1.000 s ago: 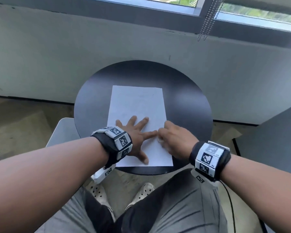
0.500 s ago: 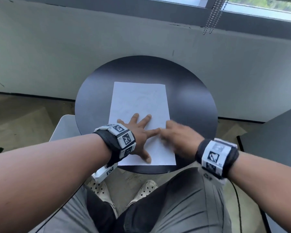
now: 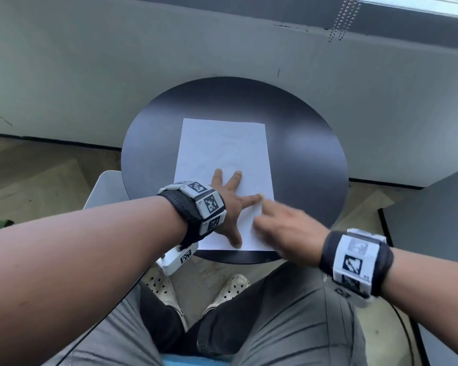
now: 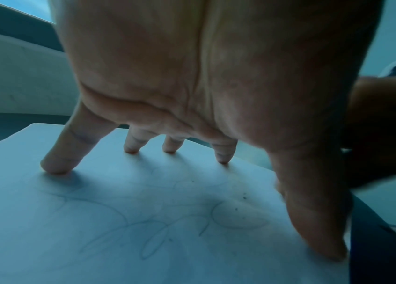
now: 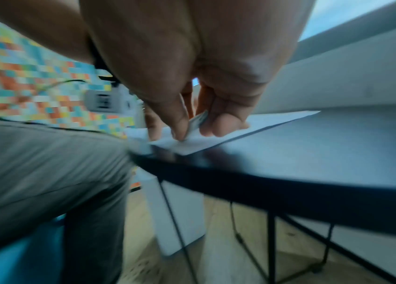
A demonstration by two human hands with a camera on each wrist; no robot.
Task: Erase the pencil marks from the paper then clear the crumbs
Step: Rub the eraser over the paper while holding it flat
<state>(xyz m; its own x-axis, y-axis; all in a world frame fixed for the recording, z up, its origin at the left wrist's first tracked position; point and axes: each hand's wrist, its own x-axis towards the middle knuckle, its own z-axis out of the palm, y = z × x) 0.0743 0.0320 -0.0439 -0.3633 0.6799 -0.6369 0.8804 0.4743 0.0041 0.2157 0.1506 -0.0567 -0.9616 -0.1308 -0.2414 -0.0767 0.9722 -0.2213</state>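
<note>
The sheet of paper (image 3: 224, 165) lies flat on the round black table (image 3: 307, 154). The left hand (image 3: 229, 207) presses it down, fingers (image 4: 58, 163) spread straight. Faint pencil marks (image 4: 158, 226) and dark crumbs (image 4: 243, 196) show beneath the palm. The right hand (image 3: 286, 228), blurred, sits at the paper's near right edge, pinching a small pale eraser (image 5: 198, 120) between thumb and fingers.
</note>
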